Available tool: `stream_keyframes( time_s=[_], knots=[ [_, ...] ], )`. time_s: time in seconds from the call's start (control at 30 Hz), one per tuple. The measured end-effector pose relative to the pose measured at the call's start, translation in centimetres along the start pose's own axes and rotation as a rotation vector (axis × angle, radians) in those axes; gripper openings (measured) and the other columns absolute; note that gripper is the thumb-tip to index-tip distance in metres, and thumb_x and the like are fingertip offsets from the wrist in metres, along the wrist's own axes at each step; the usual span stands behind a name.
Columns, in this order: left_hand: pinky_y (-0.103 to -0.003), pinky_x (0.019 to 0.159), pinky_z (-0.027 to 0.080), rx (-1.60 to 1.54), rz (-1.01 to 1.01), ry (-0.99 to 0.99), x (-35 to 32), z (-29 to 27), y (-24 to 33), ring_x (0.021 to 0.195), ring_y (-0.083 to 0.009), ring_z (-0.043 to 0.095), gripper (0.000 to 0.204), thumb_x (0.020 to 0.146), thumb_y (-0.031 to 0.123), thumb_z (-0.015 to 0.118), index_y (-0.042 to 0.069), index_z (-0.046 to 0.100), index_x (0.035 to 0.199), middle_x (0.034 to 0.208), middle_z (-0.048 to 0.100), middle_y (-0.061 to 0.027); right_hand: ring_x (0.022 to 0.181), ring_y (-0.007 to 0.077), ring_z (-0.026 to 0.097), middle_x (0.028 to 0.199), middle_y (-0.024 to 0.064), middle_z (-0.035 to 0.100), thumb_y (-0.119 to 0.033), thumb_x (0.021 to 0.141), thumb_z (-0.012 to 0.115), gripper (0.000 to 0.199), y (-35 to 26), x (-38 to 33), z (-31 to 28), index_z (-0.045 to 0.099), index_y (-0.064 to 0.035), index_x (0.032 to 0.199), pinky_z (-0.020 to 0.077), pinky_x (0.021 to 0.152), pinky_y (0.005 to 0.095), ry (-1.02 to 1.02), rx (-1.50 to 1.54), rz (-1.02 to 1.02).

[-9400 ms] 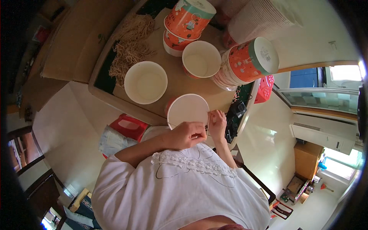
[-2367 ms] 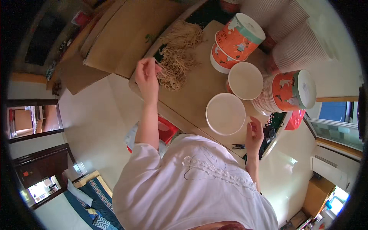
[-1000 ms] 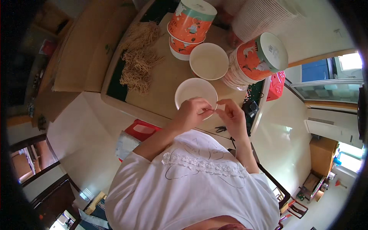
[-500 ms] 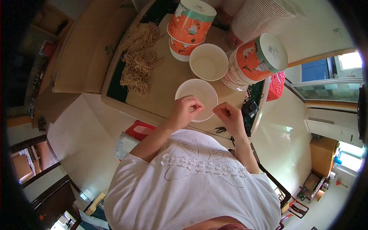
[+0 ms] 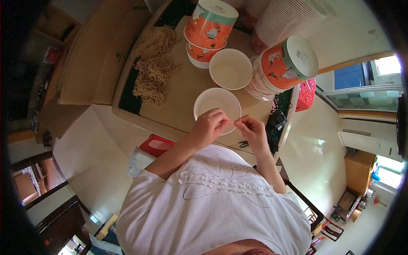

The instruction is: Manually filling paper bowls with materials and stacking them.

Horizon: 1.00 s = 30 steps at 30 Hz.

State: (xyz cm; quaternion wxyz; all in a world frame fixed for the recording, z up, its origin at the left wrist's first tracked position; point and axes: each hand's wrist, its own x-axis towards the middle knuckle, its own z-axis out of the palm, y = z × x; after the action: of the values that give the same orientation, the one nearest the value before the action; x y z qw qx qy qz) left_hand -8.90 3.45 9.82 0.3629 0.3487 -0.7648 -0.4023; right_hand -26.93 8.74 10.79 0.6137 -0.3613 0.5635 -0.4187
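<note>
My left hand (image 5: 211,125) is closed in a pinch over the near part of a white paper tub (image 5: 201,102) standing close to me. Facing it at the tub's right near edge, my right hand (image 5: 253,130) also pinches, its fingertips almost meeting the left ones. Whatever lies between the fingertips is too small to make out. Behind the near tub stands a second open tub (image 5: 230,69) with a pale inside. Tangled tan strings (image 5: 154,68) lie in a loose heap on the left of the cardboard-covered tabletop (image 5: 178,112).
Upside-down orange and green tubs (image 5: 211,26) are stacked at the back; another stack (image 5: 278,63) stands right. Behind it leans a tall stack of white tubs (image 5: 293,21). A black device (image 5: 277,121) and small scissors (image 5: 243,144) lie right. A cardboard box (image 5: 87,63) stands left.
My hands have come closer together, the fingertips now nearly touching. My left hand has turned slightly and shifted right. The tubs and strings stay where they were.
</note>
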Motion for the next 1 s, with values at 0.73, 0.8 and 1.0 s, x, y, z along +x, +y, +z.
stream_keyframes(
  time_s=[0.73, 0.8, 1.0],
  knots=[
    [-0.020, 0.055, 0.036, -0.756, -0.537, -0.307, -1.0, 1.6, -1.4, 0.061, -0.0057, 0.040, 0.010, 0.095, 0.013, 0.044, 0.007, 0.045, 0.087, 0.072, 0.044, 0.0023, 0.069, 0.0029, 0.052, 0.074, -0.0009, 0.060, -0.002, 0.085, 0.061, 0.005, 0.7, -0.3, 0.6, 0.061, 0.0015, 0.088, 0.0419, 0.062, 0.0170, 0.083, -0.297, -0.166],
    [-0.020, 0.055, 0.036, -0.682, -0.506, -0.294, -0.9, 1.6, -1.3, 0.062, -0.0057, 0.041, 0.007, 0.094, 0.010, 0.047, 0.006, 0.045, 0.087, 0.073, 0.044, 0.0027, 0.069, 0.0027, 0.051, 0.074, -0.0013, 0.060, -0.001, 0.085, 0.061, 0.004, 0.8, -0.2, 0.5, 0.061, 0.0016, 0.088, 0.0417, 0.062, 0.0172, 0.083, -0.275, -0.144],
    [-0.031, 0.062, 0.046, -0.239, -0.257, -0.223, -1.0, 3.1, -1.1, 0.071, -0.0195, 0.056, 0.012, 0.086, 0.007, 0.058, 0.003, 0.047, 0.089, 0.081, 0.056, -0.0073, 0.064, 0.0007, 0.045, 0.070, -0.0050, 0.055, -0.003, 0.084, 0.063, 0.006, 1.1, 0.0, 0.1, 0.062, 0.0000, 0.088, 0.0358, 0.056, 0.0159, 0.114, -0.201, -0.141]
  ],
)
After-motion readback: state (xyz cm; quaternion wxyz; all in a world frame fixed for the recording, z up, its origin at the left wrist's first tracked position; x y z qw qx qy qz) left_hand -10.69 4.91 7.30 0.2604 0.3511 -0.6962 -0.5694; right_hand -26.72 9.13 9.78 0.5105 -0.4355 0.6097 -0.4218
